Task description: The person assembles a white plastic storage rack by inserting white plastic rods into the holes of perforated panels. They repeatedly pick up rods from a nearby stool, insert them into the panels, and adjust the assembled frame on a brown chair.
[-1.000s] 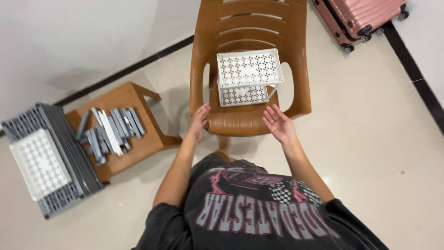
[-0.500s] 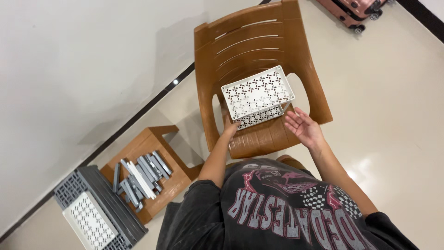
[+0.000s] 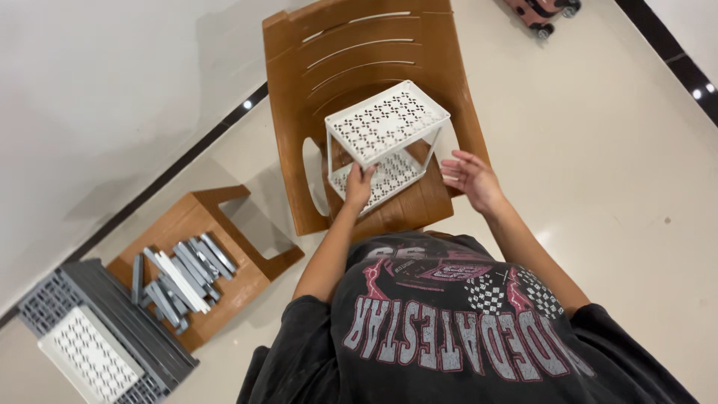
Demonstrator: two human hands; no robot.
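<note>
Head camera, looking straight down: a person in a dark printed T-shirt [image 3: 449, 337] stands over a brown moulded-plastic armchair [image 3: 359, 82] on which sits a small white two-tier plastic rack with perforated shelves [image 3: 385, 123]. The left hand [image 3: 357, 187] grips the front edge of the rack's lower shelf [image 3: 381, 179], fingers curled onto it. The right hand [image 3: 471, 176] hangs just beside the rack's right side, released, fingers spread and holding nothing.

By the look of it, the rack is partly built: two shelves are joined by slim corner posts and stand level on the chair seat. More parts wait to the left, suggesting further tiers are yet to go on. A low brown wooden stool [image 3: 213, 254] carries a loose heap of grey and white plastic posts [image 3: 179, 273], and beside it on the floor a stack of dark grey perforated shelf panels [image 3: 112, 322] lies with one white perforated panel [image 3: 86, 359] on top.

The floor is glossy cream tile [image 3: 613, 150] crossed by a dark border strip [image 3: 172, 172], with ceiling lights reflected in it. At the top edge, the wheeled corner of a pink hard-shell suitcase [image 3: 542, 11] shows, well apart from the chair.
</note>
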